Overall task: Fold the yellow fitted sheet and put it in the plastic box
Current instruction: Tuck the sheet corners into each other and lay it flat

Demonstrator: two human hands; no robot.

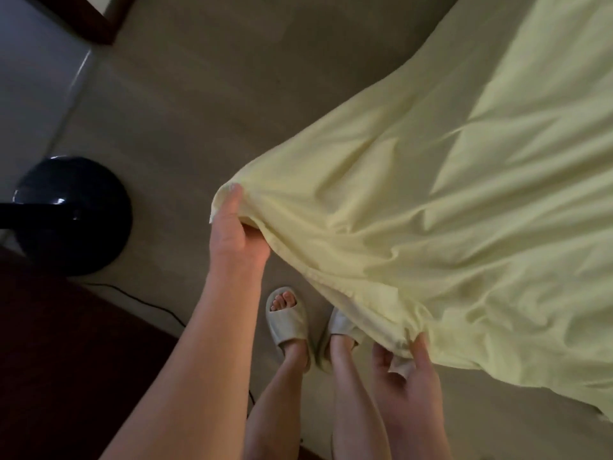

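Yellow fitted sheet pinched in both hands' fingers.

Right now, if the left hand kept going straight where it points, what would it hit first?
Past the yellow sheet corner the left hand grips, the way looks free: only floor ahead, depth unclear.

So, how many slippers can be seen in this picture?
2. One slipper is below the left hand, toes showing. The other slipper is just right of it, partly under the edge of the yellow sheet. The sheet may hide more.
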